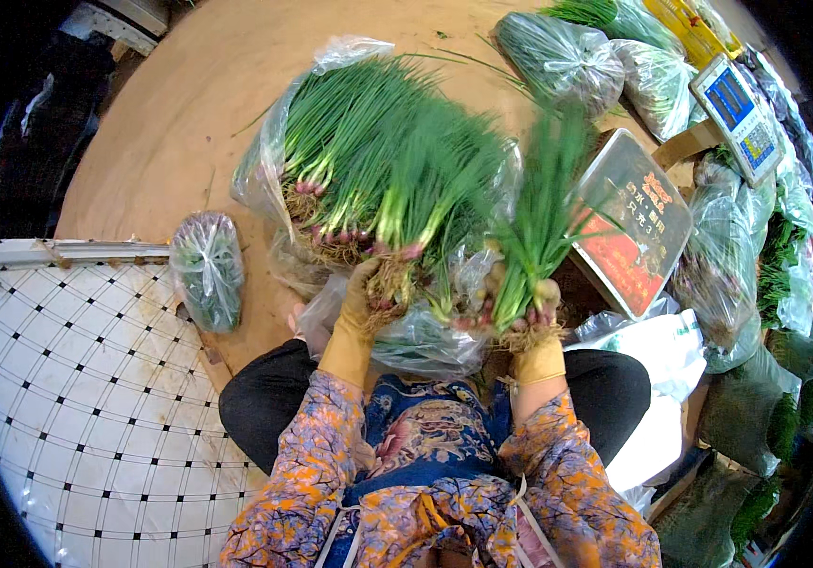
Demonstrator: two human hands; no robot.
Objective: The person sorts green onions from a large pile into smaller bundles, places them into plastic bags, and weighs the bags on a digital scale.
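Observation:
Both my hands wear yellow gloves. My left hand [357, 305] is closed round the root end of a bunch of spring onions [425, 194], whose purple-white bulbs and shaggy roots show beside the fingers. Its green tops lean away over a large heap of spring onions [354, 118] in an opened clear plastic bag [263, 166]. To the right, my right hand [543, 346] grips another bunch of spring onions [534, 227] low at the bulbs, leaves pointing up and away, their tips blurred. Crumpled clear plastic [430, 346] lies between my hands, in front of my lap.
Right of my right hand stands a scale platform [632, 227] with a display [740, 118] on a post. Bagged greens [558, 62] lie beyond, more bags [724, 256] along the right. A small tied bag of greens [208, 270] sits left, by the tiled floor [104, 379].

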